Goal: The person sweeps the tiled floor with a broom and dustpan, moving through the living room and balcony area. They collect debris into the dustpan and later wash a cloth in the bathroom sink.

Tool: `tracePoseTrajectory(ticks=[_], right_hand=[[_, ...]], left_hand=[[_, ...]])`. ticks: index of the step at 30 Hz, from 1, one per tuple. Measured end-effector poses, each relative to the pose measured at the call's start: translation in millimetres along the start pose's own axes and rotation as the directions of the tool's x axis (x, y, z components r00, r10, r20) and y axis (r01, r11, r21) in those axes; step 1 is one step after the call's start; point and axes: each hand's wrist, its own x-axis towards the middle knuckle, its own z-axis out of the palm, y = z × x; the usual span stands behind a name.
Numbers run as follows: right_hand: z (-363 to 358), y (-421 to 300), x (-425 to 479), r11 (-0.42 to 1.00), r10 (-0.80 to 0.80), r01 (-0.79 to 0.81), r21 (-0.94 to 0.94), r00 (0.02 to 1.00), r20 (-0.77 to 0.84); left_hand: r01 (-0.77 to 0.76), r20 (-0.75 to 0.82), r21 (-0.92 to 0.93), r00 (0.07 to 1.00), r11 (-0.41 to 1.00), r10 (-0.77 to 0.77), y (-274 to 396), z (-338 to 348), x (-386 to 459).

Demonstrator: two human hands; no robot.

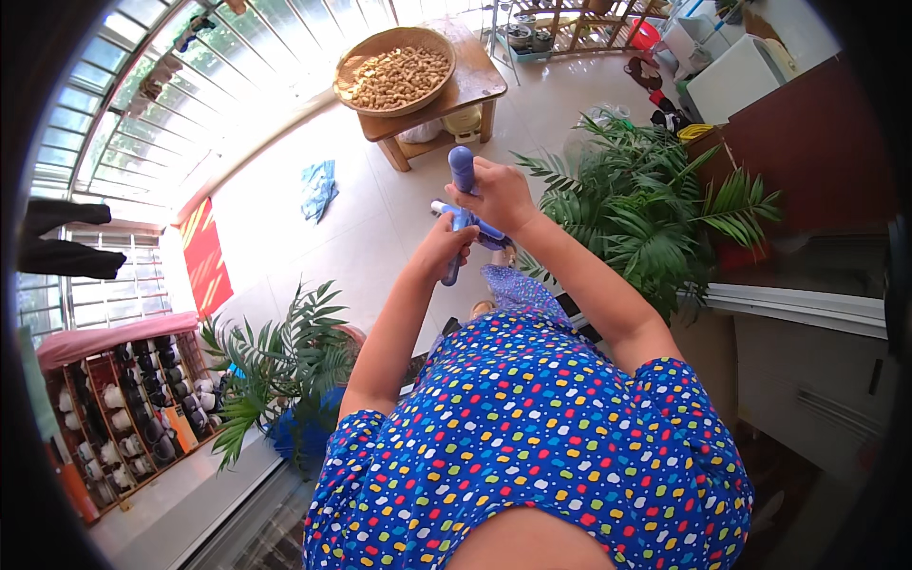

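Observation:
My right hand [499, 192] is closed around a periwinkle-blue plastic handle [462, 169] with a rounded end, just below that end. My left hand [445, 246], lower and to the left, grips a blue rod. Whether rod and handle are one piece I cannot tell. Under both hands, partly hidden, lies a blue cleaning-tool head [490, 235] with dark bristles at its right end and a white part at its left. Beyond the hands, a wooden table [491, 78] bears a round woven basket [340, 84] of unshelled peanuts.
Leafy potted palms stand at right [627, 199] and left [292, 356]. A light-blue cloth [318, 191] lies on the tiled floor, a red mat [205, 256] by the barred windows. At lower left is a shoe rack [135, 420] full of shoes. A red-brown cabinet [805, 135] is at right.

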Motion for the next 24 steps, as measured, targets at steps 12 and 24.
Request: tracePoseTrajectory(ticks=[12, 24], right_hand=[[41.4, -14.4, -44.3, 0.516, 0.372, -0.333, 0.789, 0.917, 0.143], [22.6, -53.3, -55.5, 0.705, 0.045, -0.271, 0.655, 0.939, 0.340]], left_hand=[[-0.047, -0.025, -0.054, 0.999, 0.997, 0.045, -50.9, 30.6, -4.9], [-0.109, -0.335, -0.122, 0.940, 0.986, 0.062, -60.5, -64.5, -16.3]])
